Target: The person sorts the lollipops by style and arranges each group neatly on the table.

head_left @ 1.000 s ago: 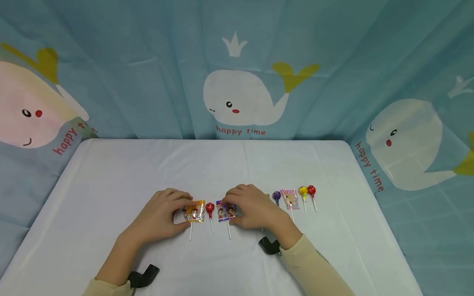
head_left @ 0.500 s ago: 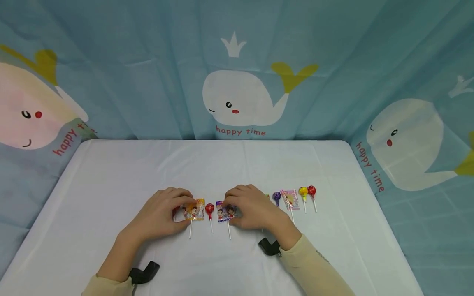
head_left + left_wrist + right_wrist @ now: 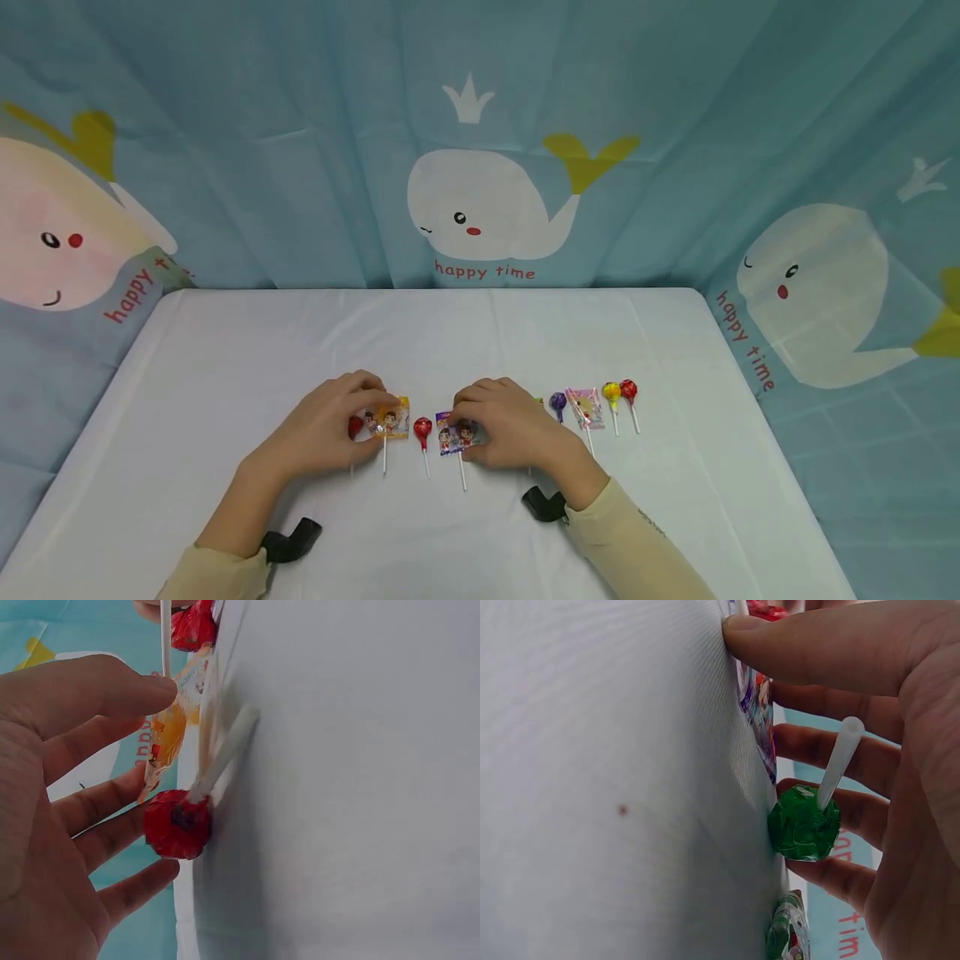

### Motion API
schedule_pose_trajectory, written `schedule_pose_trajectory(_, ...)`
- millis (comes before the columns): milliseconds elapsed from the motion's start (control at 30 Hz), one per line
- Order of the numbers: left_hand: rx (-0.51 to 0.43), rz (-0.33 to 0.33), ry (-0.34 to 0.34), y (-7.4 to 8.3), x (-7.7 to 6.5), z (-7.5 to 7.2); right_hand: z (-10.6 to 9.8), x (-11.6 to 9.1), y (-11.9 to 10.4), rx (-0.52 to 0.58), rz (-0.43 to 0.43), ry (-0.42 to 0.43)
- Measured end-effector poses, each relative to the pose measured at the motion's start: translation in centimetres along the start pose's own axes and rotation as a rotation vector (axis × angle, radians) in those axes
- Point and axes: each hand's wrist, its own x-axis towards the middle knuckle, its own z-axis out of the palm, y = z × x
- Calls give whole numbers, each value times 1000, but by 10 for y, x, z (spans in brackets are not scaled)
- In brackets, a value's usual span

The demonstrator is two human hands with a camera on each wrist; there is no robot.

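Observation:
My left hand (image 3: 322,425) pinches a lollipop in a flat orange wrapper (image 3: 392,419) between thumb and fingers. In the left wrist view this orange lollipop (image 3: 169,735) is tilted off the white cloth, and a red ball lollipop (image 3: 178,825) lies by the lower fingers. My right hand (image 3: 506,425) holds a lollipop in a flat purple wrapper (image 3: 454,435) by its edges, against the table. Under the right palm lies a green ball lollipop (image 3: 806,825). Between the hands sits another red ball lollipop (image 3: 423,429), touched by neither.
Right of my right hand lie a dark purple ball lollipop (image 3: 558,402), a pink-wrapped one (image 3: 587,410), a yellow one (image 3: 612,392) and a red one (image 3: 628,390). A blue whale-print curtain (image 3: 315,208) hangs behind the white table (image 3: 247,350).
My left hand has shifted slightly away from me, carrying the orange-wrapped lollipop, whose wrapper now sits higher than the neighbouring red one. The right hand has hardly moved; the head view tilts slightly.

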Motion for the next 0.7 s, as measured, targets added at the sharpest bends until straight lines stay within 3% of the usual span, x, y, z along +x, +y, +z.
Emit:
schedule_pose_trajectory(133, -33, -2, 6, -4, 4, -5, 2, 1, 2, 6, -3, 7)
schedule_pose_trajectory(467, -182, -102, -12, -25, 15, -16, 4, 0, 2, 13, 1, 2)
schedule_pose_trajectory(700, -208, -72, 25, -44, 29, -22, 5, 1, 4, 6, -15, 15)
